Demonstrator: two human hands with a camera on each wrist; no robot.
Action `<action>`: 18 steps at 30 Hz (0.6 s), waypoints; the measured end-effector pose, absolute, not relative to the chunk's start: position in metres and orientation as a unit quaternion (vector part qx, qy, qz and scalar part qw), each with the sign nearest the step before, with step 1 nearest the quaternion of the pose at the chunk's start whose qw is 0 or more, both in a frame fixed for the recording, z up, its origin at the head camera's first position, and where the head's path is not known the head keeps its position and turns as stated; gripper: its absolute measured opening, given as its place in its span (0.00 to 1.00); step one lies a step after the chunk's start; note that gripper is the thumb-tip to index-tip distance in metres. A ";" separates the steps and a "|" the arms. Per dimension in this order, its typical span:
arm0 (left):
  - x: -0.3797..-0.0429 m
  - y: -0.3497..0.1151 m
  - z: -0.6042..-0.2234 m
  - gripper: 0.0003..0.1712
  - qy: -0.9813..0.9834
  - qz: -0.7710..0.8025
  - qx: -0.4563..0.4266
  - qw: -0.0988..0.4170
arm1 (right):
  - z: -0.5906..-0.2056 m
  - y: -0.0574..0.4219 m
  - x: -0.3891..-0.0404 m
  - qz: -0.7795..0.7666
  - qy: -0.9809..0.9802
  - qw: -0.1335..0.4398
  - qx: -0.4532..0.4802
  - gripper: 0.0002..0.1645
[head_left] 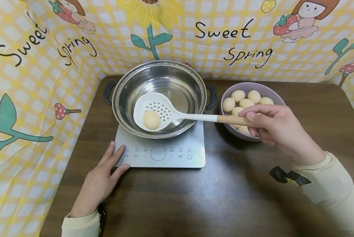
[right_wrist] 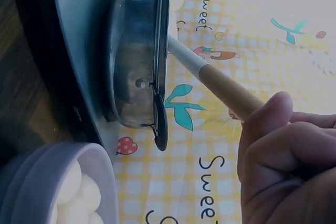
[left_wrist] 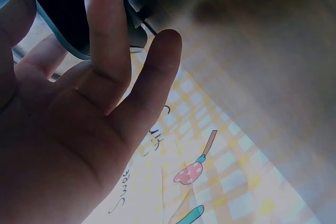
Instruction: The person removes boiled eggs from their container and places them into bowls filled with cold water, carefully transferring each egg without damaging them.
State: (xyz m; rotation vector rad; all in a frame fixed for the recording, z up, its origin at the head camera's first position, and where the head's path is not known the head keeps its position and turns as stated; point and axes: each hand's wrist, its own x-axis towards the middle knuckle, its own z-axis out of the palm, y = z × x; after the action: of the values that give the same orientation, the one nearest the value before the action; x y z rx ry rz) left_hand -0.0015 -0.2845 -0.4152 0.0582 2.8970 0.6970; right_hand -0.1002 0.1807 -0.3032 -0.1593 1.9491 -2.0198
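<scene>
My right hand [head_left: 279,128] grips the wooden end of a white slotted spoon [head_left: 156,105]. One egg [head_left: 151,119] lies in the spoon's bowl, which is over the near side of a steel pot [head_left: 123,85] with water in it. The right wrist view has the spoon handle [right_wrist: 226,88] slanting up from the pot rim to the hand. Below that hand, several eggs [head_left: 237,95] fill a purple bowl [head_left: 224,95]. My left hand [head_left: 98,184] touches the front left corner of the induction cooker [head_left: 165,163], its fingers spread and fairly straight.
The pot stands on the cooker, and its dark side handles [head_left: 211,97] stick out left and right. A brown wooden table [head_left: 177,200] carries everything. Yellow checked cloth [head_left: 177,46] hangs behind and to the left.
</scene>
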 end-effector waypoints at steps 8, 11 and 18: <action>-0.002 -0.284 -0.415 0.39 0.969 0.232 0.019 0.085 | -0.297 0.201 -0.103 -0.732 0.655 0.174 -0.069 0.12; -0.002 -0.284 -0.415 0.39 0.969 0.231 0.019 0.087 | -0.293 0.215 -0.102 -0.745 0.638 0.181 -0.069 0.13; -0.001 -0.284 -0.415 0.39 0.968 0.234 0.018 0.084 | -0.288 0.251 -0.098 -0.757 0.623 0.183 -0.073 0.16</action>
State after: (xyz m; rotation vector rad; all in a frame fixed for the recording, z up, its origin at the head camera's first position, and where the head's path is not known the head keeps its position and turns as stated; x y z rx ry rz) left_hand -0.0011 -0.2836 -0.4147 0.0531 2.8903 0.6989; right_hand -0.0983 0.2511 -0.2882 -0.2046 1.7570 -2.1358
